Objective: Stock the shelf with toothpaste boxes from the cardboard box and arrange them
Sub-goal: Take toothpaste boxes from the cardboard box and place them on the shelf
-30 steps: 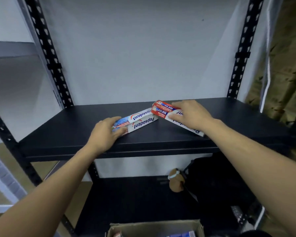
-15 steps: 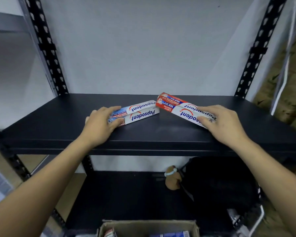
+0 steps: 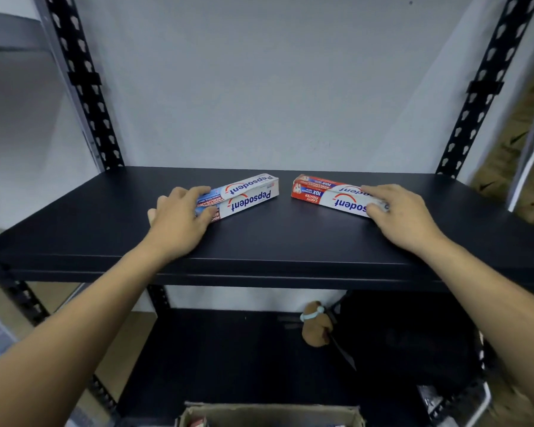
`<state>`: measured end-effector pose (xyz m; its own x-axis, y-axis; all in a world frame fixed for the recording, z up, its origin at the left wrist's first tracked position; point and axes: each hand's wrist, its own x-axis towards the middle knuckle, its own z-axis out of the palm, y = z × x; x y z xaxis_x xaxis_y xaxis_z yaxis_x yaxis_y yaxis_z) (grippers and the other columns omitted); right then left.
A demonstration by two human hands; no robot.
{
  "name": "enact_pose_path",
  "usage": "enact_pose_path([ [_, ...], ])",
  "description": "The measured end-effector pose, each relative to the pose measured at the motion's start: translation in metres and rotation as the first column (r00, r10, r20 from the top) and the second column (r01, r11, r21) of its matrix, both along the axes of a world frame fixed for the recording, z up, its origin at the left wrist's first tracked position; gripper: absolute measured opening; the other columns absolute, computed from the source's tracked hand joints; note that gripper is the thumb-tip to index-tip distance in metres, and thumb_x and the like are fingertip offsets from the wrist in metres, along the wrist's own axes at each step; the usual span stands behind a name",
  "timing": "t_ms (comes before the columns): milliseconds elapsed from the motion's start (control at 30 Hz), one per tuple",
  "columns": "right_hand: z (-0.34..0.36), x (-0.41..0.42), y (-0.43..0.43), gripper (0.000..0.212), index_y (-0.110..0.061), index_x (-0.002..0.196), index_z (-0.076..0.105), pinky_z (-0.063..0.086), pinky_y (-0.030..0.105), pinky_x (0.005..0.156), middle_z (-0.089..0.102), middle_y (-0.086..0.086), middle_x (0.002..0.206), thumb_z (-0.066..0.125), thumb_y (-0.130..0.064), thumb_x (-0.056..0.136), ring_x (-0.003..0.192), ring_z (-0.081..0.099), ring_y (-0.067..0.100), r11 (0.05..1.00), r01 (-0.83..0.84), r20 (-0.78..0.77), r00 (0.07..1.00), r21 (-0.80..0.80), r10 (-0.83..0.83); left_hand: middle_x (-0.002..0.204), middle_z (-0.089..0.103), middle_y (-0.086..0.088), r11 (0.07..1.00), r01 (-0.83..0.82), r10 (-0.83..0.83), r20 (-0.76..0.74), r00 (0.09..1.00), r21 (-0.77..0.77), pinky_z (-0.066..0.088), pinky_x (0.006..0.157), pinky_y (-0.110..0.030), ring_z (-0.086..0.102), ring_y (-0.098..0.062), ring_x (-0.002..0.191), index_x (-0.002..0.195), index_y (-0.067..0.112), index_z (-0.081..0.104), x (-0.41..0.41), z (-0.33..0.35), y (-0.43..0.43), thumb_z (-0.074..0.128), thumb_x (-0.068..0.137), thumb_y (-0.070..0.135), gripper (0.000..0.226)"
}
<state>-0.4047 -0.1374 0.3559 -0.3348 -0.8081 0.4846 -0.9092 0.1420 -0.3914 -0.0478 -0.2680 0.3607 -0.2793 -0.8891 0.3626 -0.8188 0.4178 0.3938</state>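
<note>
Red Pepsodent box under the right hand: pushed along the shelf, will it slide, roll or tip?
Likely slides: the red box lies on a long flat face on the smooth black shelf, so rolling or tipping looks unlikely. Crisp edges suggest stiff, probably light carton. The right hand grips one end, so an off-centre push may swivel it.

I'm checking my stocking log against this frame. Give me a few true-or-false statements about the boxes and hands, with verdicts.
1. The blue toothpaste box and the red toothpaste box both lie on the black shelf. True.
2. The two boxes touch end to end. False: bare shelf shows between them.
3. The right hand holds the red toothpaste box. True.
4. The left hand hangs free. False: it holds the blue toothpaste box.
5. The cardboard box sits on that same shelf. False: it is lower, at the bottom edge of the view.
</note>
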Motion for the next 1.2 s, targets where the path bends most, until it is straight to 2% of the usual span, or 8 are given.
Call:
enact_pose_path([
  [200, -0.007, -0.019, -0.040, 0.043, -0.026, 0.139, 0.054, 0.033, 0.033, 0.108, 0.050, 0.014, 0.141, 0.048, -0.021, 0.097, 0.130, 0.044, 0.031, 0.997, 0.061, -0.096, 0.994, 0.036, -0.057, 0.145, 0.041, -0.005, 1.000, 0.013, -0.013, 0.040, 0.999, 0.004, 0.030, 0.105, -0.050, 0.040, -0.035, 0.128, 0.147, 0.036, 0.040, -0.011, 0.002, -0.029, 0.047, 0.100, 0.045, 0.048],
  [400, -0.004, -0.029, -0.066, 0.043, -0.028, 0.140, 0.052, 0.041, 0.041, 0.103, 0.053, 0.008, 0.137, 0.045, -0.020, 0.098, 0.125, 0.047, 0.033, 0.996, 0.082, -0.107, 0.991, 0.045, -0.076, 0.148, 0.039, -0.007, 1.000, 0.014, -0.013, 0.054, 0.998, -0.011, 0.030, 0.109, -0.050, 0.040, -0.037, 0.129, 0.149, 0.031, 0.039, -0.022, 0.002, -0.063, 0.046, 0.102, 0.040, 0.047],
  [600, -0.002, -0.042, -0.089, 0.043, -0.033, 0.143, 0.047, 0.031, 0.043, 0.114, 0.039, 0.009, 0.152, 0.043, -0.024, 0.101, 0.138, 0.035, 0.036, 0.986, 0.146, -0.059, 0.988, 0.081, -0.141, 0.148, 0.040, -0.009, 1.000, -0.002, 0.001, -0.032, 0.999, -0.019, 0.036, 0.110, -0.046, 0.043, -0.035, 0.131, 0.147, 0.023, 0.044, -0.027, -0.002, -0.096, 0.049, 0.101, 0.034, 0.047],
  [1000, -0.001, -0.062, -0.117, 0.043, -0.035, 0.143, 0.047, 0.027, 0.043, 0.115, 0.037, 0.007, 0.153, 0.042, -0.023, 0.101, 0.140, 0.033, 0.033, 0.984, 0.155, -0.058, 0.987, 0.083, -0.150, 0.148, 0.041, -0.006, 0.998, 0.003, -0.004, -0.024, 1.000, -0.058, 0.038, 0.108, -0.045, 0.045, -0.034, 0.129, 0.146, 0.022, 0.045, -0.039, -0.001, -0.127, 0.048, 0.101, 0.035, 0.046],
  [1100, -0.003, -0.063, -0.116, 0.044, -0.036, 0.143, 0.046, 0.028, 0.044, 0.115, 0.037, 0.009, 0.154, 0.042, -0.024, 0.101, 0.141, 0.033, 0.032, 0.985, 0.149, -0.076, 0.987, 0.085, -0.143, 0.151, 0.042, -0.006, 0.996, 0.005, -0.006, -0.014, 1.000, -0.090, 0.037, 0.110, -0.045, 0.044, -0.032, 0.133, 0.146, 0.020, 0.047, -0.037, -0.001, -0.126, 0.051, 0.101, 0.034, 0.047],
  [1200, -0.003, -0.060, -0.113, 0.045, -0.034, 0.144, 0.046, 0.029, 0.042, 0.114, 0.034, 0.009, 0.155, 0.041, -0.020, 0.101, 0.141, 0.031, 0.032, 0.986, 0.153, -0.089, 0.985, 0.066, -0.147, 0.158, 0.035, -0.008, 0.996, -0.009, 0.009, -0.005, 1.000, -0.084, 0.034, 0.113, -0.046, 0.039, -0.034, 0.139, 0.149, 0.021, 0.043, -0.034, -0.001, -0.121, 0.055, 0.099, 0.034, 0.053],
])
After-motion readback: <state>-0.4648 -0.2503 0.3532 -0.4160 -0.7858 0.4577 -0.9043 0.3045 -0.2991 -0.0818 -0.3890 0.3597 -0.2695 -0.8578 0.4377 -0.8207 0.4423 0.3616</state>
